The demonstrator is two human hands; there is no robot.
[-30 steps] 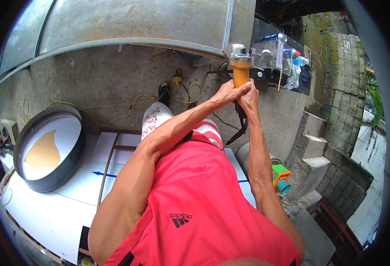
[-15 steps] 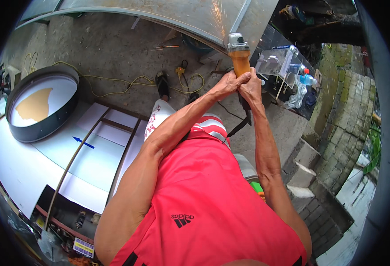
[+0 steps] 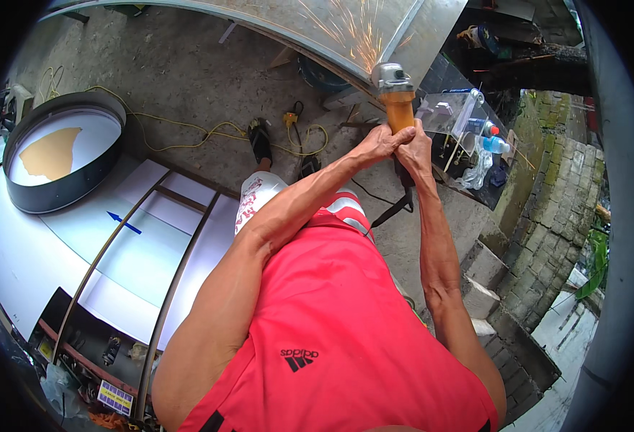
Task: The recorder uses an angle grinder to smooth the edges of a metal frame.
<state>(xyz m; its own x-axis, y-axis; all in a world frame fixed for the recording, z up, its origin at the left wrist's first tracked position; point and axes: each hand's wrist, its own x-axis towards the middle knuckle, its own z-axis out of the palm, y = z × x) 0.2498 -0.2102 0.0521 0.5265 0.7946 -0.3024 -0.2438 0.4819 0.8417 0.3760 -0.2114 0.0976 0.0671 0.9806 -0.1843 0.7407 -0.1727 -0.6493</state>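
Both my hands are wrapped round an angle grinder point(image 3: 399, 106) with a yellow-orange body and a silver head. My left hand point(image 3: 382, 145) grips it from the left, and my right hand point(image 3: 416, 153) closes round it just behind and to the right. The grinder's head meets the near edge of a grey metal sheet point(image 3: 432, 32) on a table, beside a raised metal strip. Orange sparks point(image 3: 364, 43) fan out over the sheet from that spot. The disc itself is hidden beneath the head. A black cord trails down from the grinder's rear.
A yellow extension cord point(image 3: 158, 148) with a yellow socket point(image 3: 290, 119) lies on the concrete floor by my feet. To the left are white panels and a round dark-rimmed tray point(image 3: 57, 201). A small stand with bottles point(image 3: 495, 145) is at right, near stone steps point(image 3: 479, 265).
The spray of sparks has grown wider and brighter. The grinder sits slightly lower and further right in view, still held by both hands.
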